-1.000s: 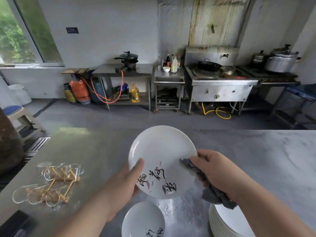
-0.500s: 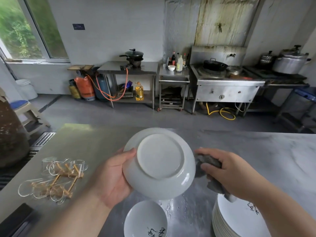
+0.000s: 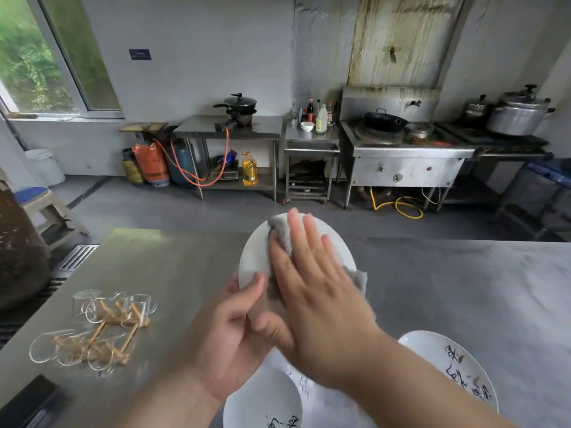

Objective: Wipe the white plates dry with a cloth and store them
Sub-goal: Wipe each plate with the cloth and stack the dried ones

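Left hand (image 3: 234,332): I see it clamped on the white plate (image 3: 255,257), thumb on its lower edge.
Right hand (image 3: 312,291): fingers flat, spread, pressing the grey cloth (image 3: 279,231) onto that plate.

plate (image 3: 255,257) mostly hidden by right hand (image 3: 312,291); lower plates (image 3: 262,400) cut off

Both forearms come in bare from the bottom of the frame, with no sleeve, cuff or glove in view. The left hand (image 3: 228,344) and right hand (image 3: 321,307) show no ring, watch or band, and the fingernails are short and unpainted.
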The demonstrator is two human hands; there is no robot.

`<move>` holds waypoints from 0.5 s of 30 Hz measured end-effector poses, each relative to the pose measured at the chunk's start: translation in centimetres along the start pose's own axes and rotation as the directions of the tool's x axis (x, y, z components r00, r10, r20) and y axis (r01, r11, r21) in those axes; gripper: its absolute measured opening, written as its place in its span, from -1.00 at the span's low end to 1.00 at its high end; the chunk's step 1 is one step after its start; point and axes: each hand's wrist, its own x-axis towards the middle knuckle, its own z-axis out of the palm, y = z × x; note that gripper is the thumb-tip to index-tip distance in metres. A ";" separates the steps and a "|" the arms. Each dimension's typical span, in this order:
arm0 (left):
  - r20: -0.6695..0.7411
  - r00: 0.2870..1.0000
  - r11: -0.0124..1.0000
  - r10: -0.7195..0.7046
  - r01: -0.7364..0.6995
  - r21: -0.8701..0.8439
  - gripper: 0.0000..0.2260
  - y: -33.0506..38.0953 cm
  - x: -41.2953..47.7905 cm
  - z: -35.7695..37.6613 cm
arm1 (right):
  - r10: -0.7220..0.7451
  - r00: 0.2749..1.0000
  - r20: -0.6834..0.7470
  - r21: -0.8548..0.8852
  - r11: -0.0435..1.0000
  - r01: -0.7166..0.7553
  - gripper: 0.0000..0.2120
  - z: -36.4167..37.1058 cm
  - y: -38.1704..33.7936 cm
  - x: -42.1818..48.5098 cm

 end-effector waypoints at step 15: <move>0.071 0.995 0.996 0.064 -0.069 0.063 -0.62 0.3 0.4 -0.2 | 0.031 0.996 0.084 -0.096 0.995 -0.023 -0.04 -1.4 3.0 1.1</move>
